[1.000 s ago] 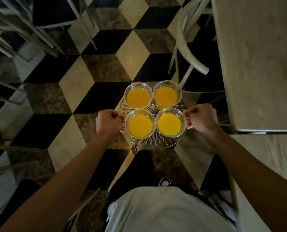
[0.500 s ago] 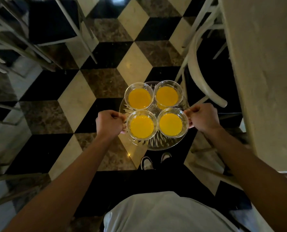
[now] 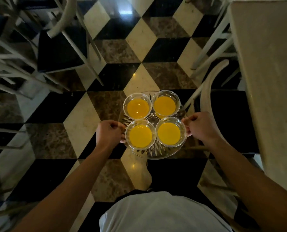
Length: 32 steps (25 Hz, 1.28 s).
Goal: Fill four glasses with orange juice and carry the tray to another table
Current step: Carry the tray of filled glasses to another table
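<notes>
Four full glasses on a tray carried over a checkered floor

Nearest, the left hand (image 3: 109, 133) and right hand (image 3: 201, 127) each curl closed on opposite edges of the cut-glass tray (image 3: 157, 152), held in the air above the checkered floor (image 3: 144, 39) — four glasses of orange juice (image 3: 140, 135) stand on it, touching in a square. Further out, a pale table (image 3: 270, 67) runs along the right, chairs (image 3: 60, 52) to the left.

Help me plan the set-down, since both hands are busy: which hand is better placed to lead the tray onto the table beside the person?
Right, probably. The right hand grips the tray edge on the side nearest the table; the left hand is on the far side. A chair stands between.
</notes>
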Motion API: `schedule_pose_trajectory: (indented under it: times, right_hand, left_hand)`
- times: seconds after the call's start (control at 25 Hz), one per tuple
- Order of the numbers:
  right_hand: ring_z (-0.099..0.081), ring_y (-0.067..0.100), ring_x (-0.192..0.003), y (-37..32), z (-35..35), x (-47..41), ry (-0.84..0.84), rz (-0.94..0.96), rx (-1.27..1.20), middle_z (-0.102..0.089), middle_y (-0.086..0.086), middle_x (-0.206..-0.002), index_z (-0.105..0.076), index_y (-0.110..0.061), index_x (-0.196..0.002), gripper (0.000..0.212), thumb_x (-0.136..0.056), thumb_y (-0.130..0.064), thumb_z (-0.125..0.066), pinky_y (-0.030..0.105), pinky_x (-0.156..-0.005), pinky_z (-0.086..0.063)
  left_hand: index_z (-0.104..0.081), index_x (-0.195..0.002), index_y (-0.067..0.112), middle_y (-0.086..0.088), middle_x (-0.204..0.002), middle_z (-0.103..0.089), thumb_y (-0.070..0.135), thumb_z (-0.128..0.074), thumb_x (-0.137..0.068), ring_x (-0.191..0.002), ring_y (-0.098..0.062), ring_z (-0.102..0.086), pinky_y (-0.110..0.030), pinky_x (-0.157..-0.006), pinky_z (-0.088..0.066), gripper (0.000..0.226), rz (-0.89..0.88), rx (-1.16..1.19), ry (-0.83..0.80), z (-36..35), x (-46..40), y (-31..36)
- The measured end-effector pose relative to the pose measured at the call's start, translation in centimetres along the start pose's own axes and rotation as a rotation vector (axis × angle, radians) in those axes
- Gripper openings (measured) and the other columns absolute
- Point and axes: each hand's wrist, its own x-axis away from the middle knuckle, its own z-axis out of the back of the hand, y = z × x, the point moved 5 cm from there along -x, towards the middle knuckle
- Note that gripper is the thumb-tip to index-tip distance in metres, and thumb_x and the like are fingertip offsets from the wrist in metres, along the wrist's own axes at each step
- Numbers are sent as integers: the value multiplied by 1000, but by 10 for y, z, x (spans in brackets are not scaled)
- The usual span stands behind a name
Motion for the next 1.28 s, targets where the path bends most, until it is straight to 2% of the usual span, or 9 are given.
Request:
schedule_pose_trajectory:
  times: [0.12,0.24,0.4,0.52,0.64,0.8,0.92,1.08,1.28]
  right_hand:
    - [-77,24,-67,-27,5,-44,-13,-15,-29,-77,8,-72,-76,-11,-78,19,-94,-7,-67,44,-66,-66]
    - [-76,19,-64,-61,13,-88,-1,1,-6,-75,4,-68,-73,-19,-72,22,-94,-14,-71,40,-65,-66]
    - [-75,17,-61,-101,23,-143,18,29,31,-74,1,-65,-71,-23,-68,26,-93,-20,-73,39,-63,-66]
    - [-73,10,-54,-131,30,-186,29,35,69,-74,-1,-64,-75,-19,-74,20,-93,-24,-74,29,-57,-63]
    - [-71,9,-53,-163,33,-222,41,42,60,-73,-1,-68,-77,-13,-84,14,-93,-22,-73,25,-54,-62]
    - [-68,6,-50,-206,35,-278,50,18,11,-71,0,-70,-75,-10,-86,11,-95,-16,-71,12,-43,-50]
    - [-64,-2,-44,-235,36,-318,56,-14,-26,-70,-5,-68,-76,-7,-85,12,-94,-13,-72,10,-41,-47]
    - [-58,-9,-39,-272,33,-369,71,-48,-45,-66,-8,-67,-73,-4,-86,11,-95,-10,-71,7,-38,-42]
    - [-66,-3,-46,-314,34,-431,80,-43,-51,-69,-7,-67,-73,-12,-81,13,-94,-12,-73,19,-48,-58]
  left_hand:
    - [-80,-93,-1,-9,-74,-77,-5,-72,-98,-44,-5,-71,-11,-42,-51,10,-9,5,6,-2,-35,37]
    - [-81,-94,-2,-6,-72,-75,-4,-74,-97,-42,1,-68,-9,-40,-47,7,-5,6,14,-6,-74,76]
    - [-80,-93,0,-6,-70,-75,-5,-74,-96,-42,-3,-69,-12,-41,-51,8,11,6,0,-12,-125,124]
    - [-81,-87,8,-7,-72,-79,-4,-74,-97,-48,-9,-75,-18,-44,-56,16,15,-26,-9,-20,-174,155]
    - [-82,-92,5,-6,-73,-78,-3,-73,-98,-47,-6,-73,-13,-42,-52,13,-15,-42,-30,-24,-218,188]
    - [-83,-88,10,-6,-70,-81,-4,-76,-95,-55,-15,-79,-28,-55,-67,17,-42,-37,-48,-28,-281,235]
    - [-84,-87,14,-6,-77,-83,-2,-76,-94,-59,-17,-80,-26,-54,-66,19,-32,-50,-53,-28,-325,267]
    - [-83,-86,14,-6,-83,-83,2,-78,-96,-70,-23,-83,-46,-71,-72,17,-46,-33,-94,-30,-381,311]
    - [-81,-81,16,-4,-74,-82,4,-75,-98,-68,-23,-82,-49,-74,-72,22,-36,-42,-92,-30,-441,364]
